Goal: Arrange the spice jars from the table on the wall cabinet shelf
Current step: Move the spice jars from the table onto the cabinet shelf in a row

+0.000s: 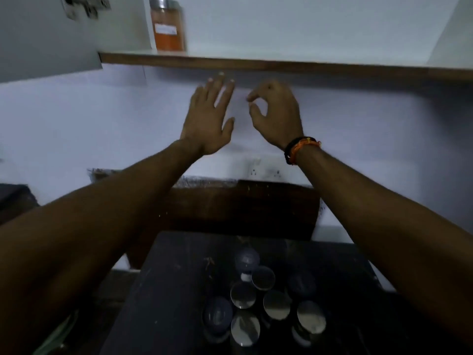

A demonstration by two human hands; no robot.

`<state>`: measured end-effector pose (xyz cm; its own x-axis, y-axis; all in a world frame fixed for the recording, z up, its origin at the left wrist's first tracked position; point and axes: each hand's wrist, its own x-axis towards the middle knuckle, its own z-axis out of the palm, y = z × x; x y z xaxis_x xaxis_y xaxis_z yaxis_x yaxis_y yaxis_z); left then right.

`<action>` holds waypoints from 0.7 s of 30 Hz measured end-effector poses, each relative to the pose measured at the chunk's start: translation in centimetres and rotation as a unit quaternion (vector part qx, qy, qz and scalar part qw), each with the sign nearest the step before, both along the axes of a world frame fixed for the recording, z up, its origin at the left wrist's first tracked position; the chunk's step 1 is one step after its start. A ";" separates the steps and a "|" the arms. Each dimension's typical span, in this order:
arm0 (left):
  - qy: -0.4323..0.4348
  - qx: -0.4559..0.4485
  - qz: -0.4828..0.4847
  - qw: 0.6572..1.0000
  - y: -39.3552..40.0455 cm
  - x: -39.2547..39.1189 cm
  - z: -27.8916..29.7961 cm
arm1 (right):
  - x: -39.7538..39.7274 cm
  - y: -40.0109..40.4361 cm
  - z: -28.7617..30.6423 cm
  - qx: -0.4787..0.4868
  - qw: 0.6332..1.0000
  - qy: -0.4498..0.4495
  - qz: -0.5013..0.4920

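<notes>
Hands raised just below the shelf (256, 64) hold nothing, the left hand (208, 119) with fingers straight, the right hand (277, 116) loosely curled, while one orange spice jar (167, 25) stands far left on the shelf and other jars (256, 301) cluster on the near desk (166, 290).

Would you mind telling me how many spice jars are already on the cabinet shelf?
1: an orange spice jar stands at the left end of the shelf. The remaining jars are clustered on the dark table.

Orange spice jar (168, 25) on shelf (256, 63)
</notes>
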<state>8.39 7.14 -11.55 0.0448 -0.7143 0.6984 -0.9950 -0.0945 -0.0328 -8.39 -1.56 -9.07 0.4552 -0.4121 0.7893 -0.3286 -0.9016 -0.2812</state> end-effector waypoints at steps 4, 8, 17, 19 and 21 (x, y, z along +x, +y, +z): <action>0.077 0.104 -0.081 0.988 0.9 -3.8 -7.6 | -2.2 0.8 -6.3 0.103 0.992 0.066 -0.016; 0.173 0.228 -0.073 0.955 2.2 -7.6 -15.7 | -4.8 2.3 -13.6 0.210 0.966 0.149 -0.032; 0.290 0.401 -0.090 0.865 7.8 -14.1 -28.5 | -10.1 7.5 -28.2 0.358 0.892 0.272 -0.046; 0.310 0.418 -0.085 0.850 9.3 -14.9 -30.5 | -10.9 9.3 -30.8 0.364 0.880 0.303 -0.035; 0.330 0.423 -0.081 0.840 10.7 -15.3 -32.0 | -11.6 10.9 -32.8 0.370 0.875 0.312 -0.020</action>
